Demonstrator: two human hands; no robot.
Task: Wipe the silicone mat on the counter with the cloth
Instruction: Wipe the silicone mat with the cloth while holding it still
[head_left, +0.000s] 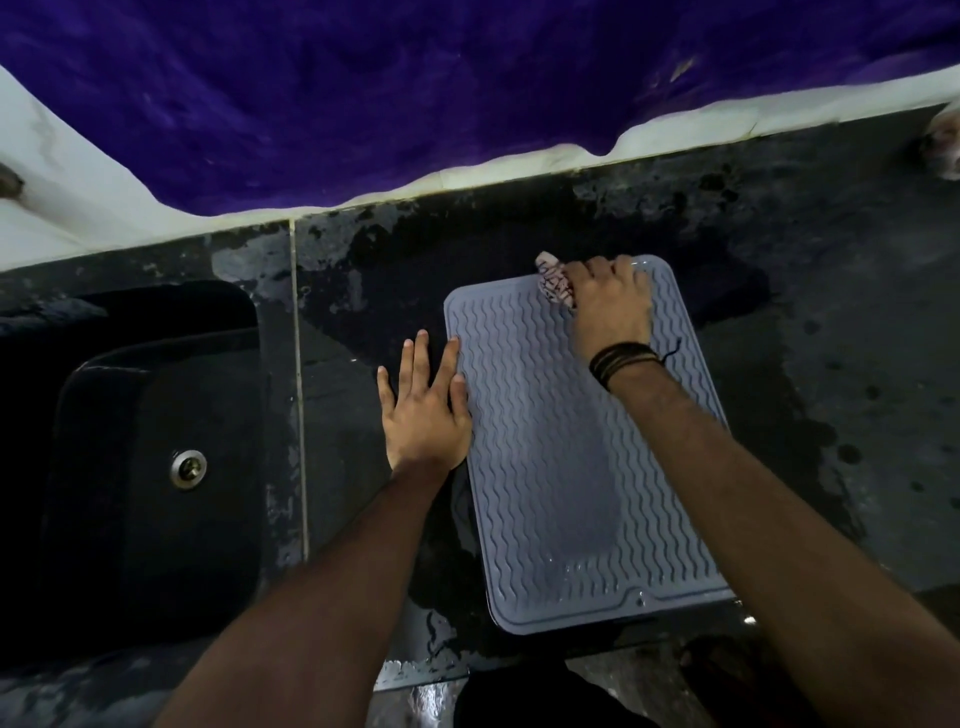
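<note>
A grey silicone mat (545, 467) with wavy ridges lies flat on the dark counter, right of centre. My right hand (610, 304) is at the mat's far edge, its fingers curled round a bunched pale patterned cloth (553, 283) that pokes out to the left of the fist. My left hand (426, 410) lies flat with straight, spread fingers on the counter; its thumb side rests against the mat's left edge. A few water drops sit near the mat's front edge.
A black sink (150, 467) with a metal drain (188, 469) is set into the counter (831, 312) at the left. The counter surface is wet and patchy. A purple and white wall (363, 104) runs along the back. A pale object (943, 143) sits at the far right.
</note>
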